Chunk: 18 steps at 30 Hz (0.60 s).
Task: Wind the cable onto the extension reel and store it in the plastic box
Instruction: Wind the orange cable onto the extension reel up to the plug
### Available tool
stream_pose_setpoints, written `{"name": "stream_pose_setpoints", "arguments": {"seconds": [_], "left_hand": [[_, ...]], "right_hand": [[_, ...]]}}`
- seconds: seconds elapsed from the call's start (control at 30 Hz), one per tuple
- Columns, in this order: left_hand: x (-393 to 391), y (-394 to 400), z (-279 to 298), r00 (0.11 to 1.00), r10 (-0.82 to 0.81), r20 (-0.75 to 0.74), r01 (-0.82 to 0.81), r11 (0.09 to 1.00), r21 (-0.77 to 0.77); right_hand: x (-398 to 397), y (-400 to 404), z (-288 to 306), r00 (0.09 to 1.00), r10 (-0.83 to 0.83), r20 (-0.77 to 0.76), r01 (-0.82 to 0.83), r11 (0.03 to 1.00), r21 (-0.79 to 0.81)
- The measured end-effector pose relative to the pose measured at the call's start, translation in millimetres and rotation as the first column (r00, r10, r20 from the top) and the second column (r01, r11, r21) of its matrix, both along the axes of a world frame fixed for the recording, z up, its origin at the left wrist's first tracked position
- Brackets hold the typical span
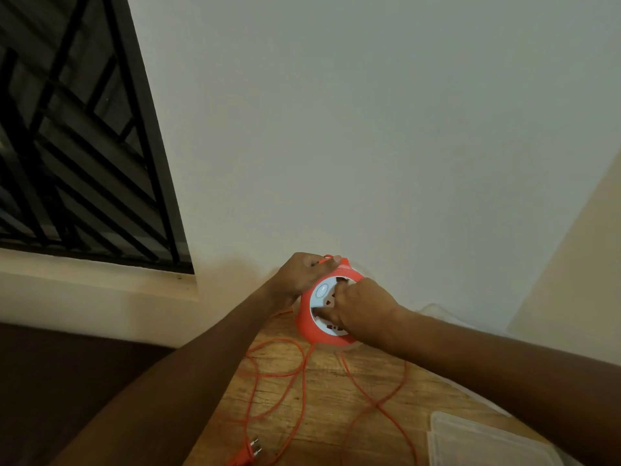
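Observation:
A round orange extension reel (311, 326) with a white socket face is held up above the far end of a wooden table (332, 401). My left hand (299, 275) grips its top edge and handle. My right hand (361, 306) rests on the white face, fingers curled into its recesses. The orange cable (295, 375) lies in loose loops over the table below the reel. Its plug (250, 452) sits near the table's front left edge.
A clear plastic lid or box (477, 438) lies at the table's front right. Another clear plastic piece (437, 312) shows behind my right wrist. A pale wall rises behind the table, with a barred window (74, 146) at left.

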State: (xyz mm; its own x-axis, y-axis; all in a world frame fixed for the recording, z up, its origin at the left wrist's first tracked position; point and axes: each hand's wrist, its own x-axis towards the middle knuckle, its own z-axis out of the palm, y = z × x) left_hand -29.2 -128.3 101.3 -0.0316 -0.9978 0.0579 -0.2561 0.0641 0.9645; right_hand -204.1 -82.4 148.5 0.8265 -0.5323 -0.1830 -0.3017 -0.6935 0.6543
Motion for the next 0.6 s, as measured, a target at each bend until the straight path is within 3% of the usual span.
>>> {"name": "stream_pose_setpoints", "arguments": {"seconds": [0.13,0.17,0.23,0.3,0.37,0.4,0.43,0.47,0.5,0.57,0.6], "left_hand": [[-1,-1,-3,0.976,0.067,-0.207,-0.073,0.997,-0.021],[-2,-2,-4,0.961,0.108,-0.256,-0.118,0.993,-0.026],[-4,-4,-6,0.933,0.196,-0.301,-0.217,0.976,-0.036],[-7,-6,-6,0.912,0.251,-0.326,-0.283,0.957,-0.056],[-7,-8,-5,0.909,0.267,-0.321,-0.304,0.950,-0.072],[-6,-8,-5,0.913,0.265,-0.311,-0.300,0.951,-0.070],[-4,-8,-5,0.917,0.259,-0.305,-0.289,0.955,-0.058],[-2,-8,-5,0.921,0.250,-0.298,-0.274,0.961,-0.041],[0,-8,-5,0.927,0.240,-0.289,-0.258,0.966,-0.026],[5,-6,-4,0.938,0.223,-0.266,-0.236,0.971,-0.020],[6,-5,-3,0.945,0.210,-0.252,-0.222,0.975,-0.022]], "right_hand": [[0,-11,-7,0.910,-0.217,0.355,0.182,0.975,0.129],[0,-14,-8,0.843,-0.288,0.454,0.233,0.957,0.174],[1,-19,-8,0.626,-0.497,0.601,0.284,0.863,0.417],[4,-22,-9,0.334,-0.728,0.599,0.119,0.663,0.739],[8,-17,-11,0.100,-0.906,0.412,-0.164,0.394,0.905],[9,-13,-14,0.062,-0.948,0.312,-0.254,0.288,0.923],[9,-9,-17,0.071,-0.956,0.285,-0.271,0.257,0.928],[7,-7,-21,0.103,-0.930,0.352,-0.222,0.323,0.920],[2,-6,-24,0.162,-0.856,0.491,-0.124,0.476,0.871],[-12,-7,-22,0.404,-0.542,0.737,0.075,0.823,0.563],[-19,-8,-18,0.541,-0.388,0.746,0.087,0.908,0.409]]}}
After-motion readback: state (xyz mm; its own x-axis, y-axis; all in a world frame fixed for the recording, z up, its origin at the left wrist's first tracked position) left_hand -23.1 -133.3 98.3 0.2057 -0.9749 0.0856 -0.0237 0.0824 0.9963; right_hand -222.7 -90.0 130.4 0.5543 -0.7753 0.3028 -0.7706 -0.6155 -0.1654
